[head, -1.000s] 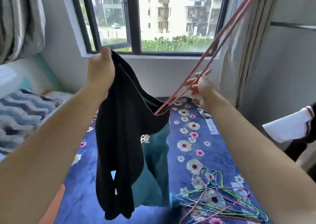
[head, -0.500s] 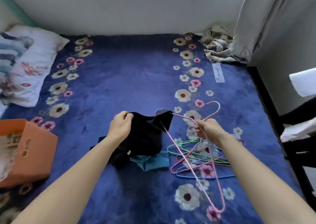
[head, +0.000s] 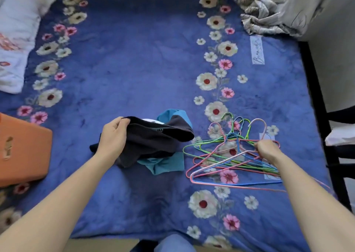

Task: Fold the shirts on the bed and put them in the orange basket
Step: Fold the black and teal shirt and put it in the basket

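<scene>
**Shirt bunched up, one hand busy with hangers**

Room is no problem. The blue floral blanket lies bare across its middle and far half, so in my judgement the best move is to carry the garment forward onto that stretch and spread it flat, front down, before making any fold. The orange basket sits at the near left edge of the bed, well apart from the pile, so it can wait. The black shirt needs both hands to open out. For now the right hand is curled round wire at the right end of the heap of wire hangers, and it should let go with that heap kept clear of the folding space. The left hand pinches an edge of the black shirt between thumb and fingers. The other hand should find the matching edge on the opposite side so the cloth hangs square.

The black shirt is crumpled into a loose mound near the centre of the bed, just left of the hangers. It lies on top of a teal shirt that shows beyond and in front of it. The fabric looks soft and limp, with small pale lettering inside a fold.
</scene>
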A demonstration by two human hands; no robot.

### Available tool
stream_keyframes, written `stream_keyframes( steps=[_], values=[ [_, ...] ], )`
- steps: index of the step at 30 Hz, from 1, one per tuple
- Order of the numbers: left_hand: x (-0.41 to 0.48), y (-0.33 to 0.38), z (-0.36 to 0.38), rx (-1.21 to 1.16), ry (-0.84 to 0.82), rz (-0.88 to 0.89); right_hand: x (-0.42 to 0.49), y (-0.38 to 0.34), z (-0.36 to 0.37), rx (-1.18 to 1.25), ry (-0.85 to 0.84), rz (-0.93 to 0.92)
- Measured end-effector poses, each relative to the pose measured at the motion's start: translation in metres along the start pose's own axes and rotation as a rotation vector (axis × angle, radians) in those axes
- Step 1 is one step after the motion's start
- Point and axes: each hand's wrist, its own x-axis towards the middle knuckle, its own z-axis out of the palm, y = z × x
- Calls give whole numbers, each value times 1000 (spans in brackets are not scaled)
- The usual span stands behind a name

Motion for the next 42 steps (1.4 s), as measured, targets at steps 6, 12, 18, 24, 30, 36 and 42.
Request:
stream_keyframes(
  steps=[6,12,18,24,30,36,42],
  values=[
    [0,5,-2,-43,-58,-28,1,-28,27,-158,164,-17],
    [-3,15,-8,-106,-95,-102,-46,-90,93,-84,-32,-497],
    [-4,27,-43,-130,-129,-3,-74,-158,120,115,172,-593],
    [11,27,-136,-313,-100,4,-146,-208,28,548,-134,-838],
    [6,26,-237,-411,-426,249,-254,-246,4,685,-285,-930],
    [12,24,-316,-324,-627,390,-338,-279,-1,765,-312,-884],
    [15,20,-344,239,-1106,331,-397,-301,7,694,-206,-898]
  ],
)
